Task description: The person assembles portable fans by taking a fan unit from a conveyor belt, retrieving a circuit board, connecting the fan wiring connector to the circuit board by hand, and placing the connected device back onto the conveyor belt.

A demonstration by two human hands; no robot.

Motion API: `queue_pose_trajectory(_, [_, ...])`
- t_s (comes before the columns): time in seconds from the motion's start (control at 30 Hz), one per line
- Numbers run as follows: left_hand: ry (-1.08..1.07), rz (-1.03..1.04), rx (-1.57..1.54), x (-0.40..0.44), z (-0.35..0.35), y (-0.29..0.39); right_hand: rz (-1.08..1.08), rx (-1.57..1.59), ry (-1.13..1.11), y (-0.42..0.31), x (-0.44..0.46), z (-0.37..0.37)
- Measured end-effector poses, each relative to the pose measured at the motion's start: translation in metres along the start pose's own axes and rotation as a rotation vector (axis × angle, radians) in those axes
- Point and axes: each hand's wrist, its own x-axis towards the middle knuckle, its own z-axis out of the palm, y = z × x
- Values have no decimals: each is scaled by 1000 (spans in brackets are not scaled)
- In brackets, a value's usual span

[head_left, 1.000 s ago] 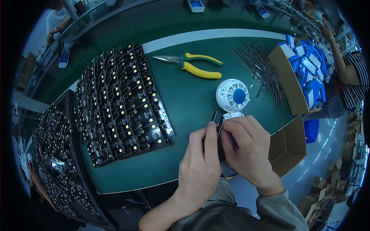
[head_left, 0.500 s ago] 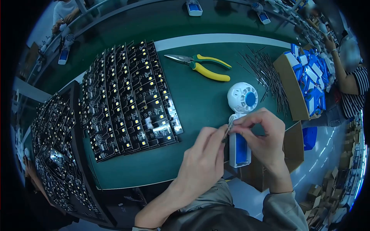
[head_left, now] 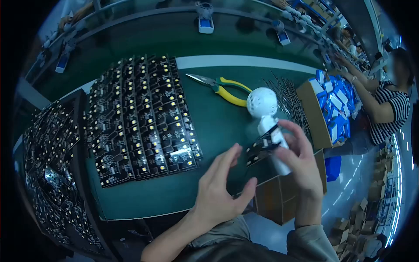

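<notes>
My right hand (head_left: 303, 159) grips a white ball-headed device (head_left: 262, 102) by its handle, over the front edge of the bench. Against the handle sits a black circuit board (head_left: 258, 150), which sticks out to the left. Whether the board is fixed to the device or only pinched against it, I cannot tell. My left hand (head_left: 218, 187) is apart from both, its thumb and fingers spread and holding nothing. Beyond the device lie pliers (head_left: 229, 92) with yellow-green handles, partly behind its round head.
Rows of circuit boards (head_left: 139, 118) cover the bench's left part, and more boards lie in a black tray (head_left: 80, 144). Thin black wires (head_left: 290, 100) lie near a carton (head_left: 314, 115) of blue-and-white parts. A co-worker (head_left: 386, 105) in stripes is at the right; a conveyor runs behind.
My left hand has let go at the device's neck and opened, moving left. The device has turned and tilted in my right hand, hiding its blue face. The circuit board has come into view.
</notes>
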Motion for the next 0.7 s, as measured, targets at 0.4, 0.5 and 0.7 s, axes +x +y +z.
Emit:
queue_pose_trajectory(0.4, [-79,163,320,-6,15,-6,-156,12,-168,-79,311,150])
queue_pose_trajectory(0.5, [-44,223,382,-8,16,-12,-287,-530,402,-76,343,183])
queue_pose_trajectory(0.7, [-72,232,396,-8,12,-20,-127,-755,420,-49,359,181])
